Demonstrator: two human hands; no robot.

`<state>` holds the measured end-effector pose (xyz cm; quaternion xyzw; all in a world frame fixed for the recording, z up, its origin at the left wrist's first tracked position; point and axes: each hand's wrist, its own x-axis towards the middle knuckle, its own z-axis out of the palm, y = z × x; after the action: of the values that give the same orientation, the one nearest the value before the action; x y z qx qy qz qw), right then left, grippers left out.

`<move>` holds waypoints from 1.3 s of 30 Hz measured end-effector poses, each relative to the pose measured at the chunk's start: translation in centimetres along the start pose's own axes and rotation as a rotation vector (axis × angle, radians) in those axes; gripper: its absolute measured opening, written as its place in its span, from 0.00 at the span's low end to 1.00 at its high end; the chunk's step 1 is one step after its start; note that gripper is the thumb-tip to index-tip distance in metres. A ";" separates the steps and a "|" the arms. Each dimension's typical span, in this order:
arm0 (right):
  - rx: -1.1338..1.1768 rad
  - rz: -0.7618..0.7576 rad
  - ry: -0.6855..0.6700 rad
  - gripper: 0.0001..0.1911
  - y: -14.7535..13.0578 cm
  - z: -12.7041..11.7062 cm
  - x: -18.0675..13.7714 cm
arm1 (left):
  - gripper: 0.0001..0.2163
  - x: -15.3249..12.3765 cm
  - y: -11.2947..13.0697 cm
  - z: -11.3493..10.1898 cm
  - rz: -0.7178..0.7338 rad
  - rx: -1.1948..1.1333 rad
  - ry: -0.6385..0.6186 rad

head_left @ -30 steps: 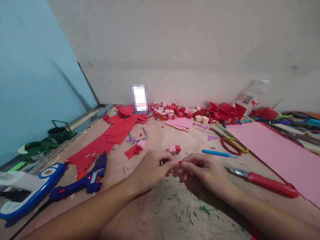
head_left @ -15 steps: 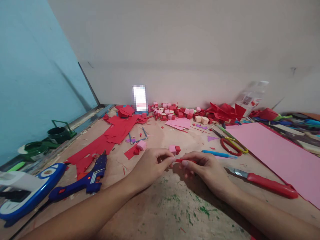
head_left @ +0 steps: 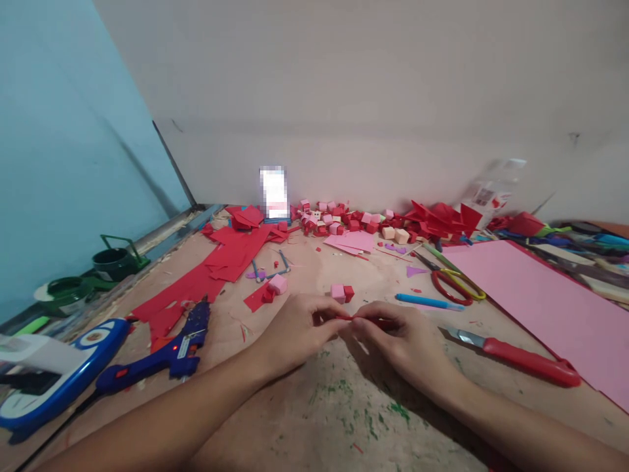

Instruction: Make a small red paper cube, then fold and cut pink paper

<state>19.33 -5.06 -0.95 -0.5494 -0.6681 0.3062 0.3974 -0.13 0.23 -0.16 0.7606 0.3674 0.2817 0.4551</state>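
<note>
Between my two hands is a thin red paper strip (head_left: 345, 317), mostly covered by my fingers. My left hand (head_left: 299, 331) pinches its left end between thumb and fingertips. The right end is in a pinch of my right hand (head_left: 400, 331), whose thumb lies close to the left fingertips. Just beyond the fingers, a pink paper cube (head_left: 338, 292) stands beside a small red cube (head_left: 348, 293) on the wooden table (head_left: 314, 419). Another pink cube (head_left: 278, 284) rests farther left, by a red paper piece (head_left: 255, 299).
To the left lie a blue glue gun (head_left: 184, 347) and a blue-white power strip (head_left: 105, 337). On the right are a red-handled cutter (head_left: 531, 360), a blue pen (head_left: 427, 301), scissors (head_left: 449, 288) and pink paper (head_left: 531, 295). Behind stand a lit phone (head_left: 274, 192) and a plastic bottle (head_left: 496, 190).
My hands have drawn closer together along the red strip, so less of it shows between the fingers. The things on the table have stayed put.
</note>
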 end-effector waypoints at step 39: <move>-0.086 -0.199 0.018 0.15 0.5 -0.2 -0.6 | 0.04 0.3 -0.2 -0.1 -0.103 -0.424 -0.058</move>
<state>19.77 -5.52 -1.36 -0.4995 -0.7283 0.2313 0.4081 -0.13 0.62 -0.25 0.6359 0.3253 0.3071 0.6289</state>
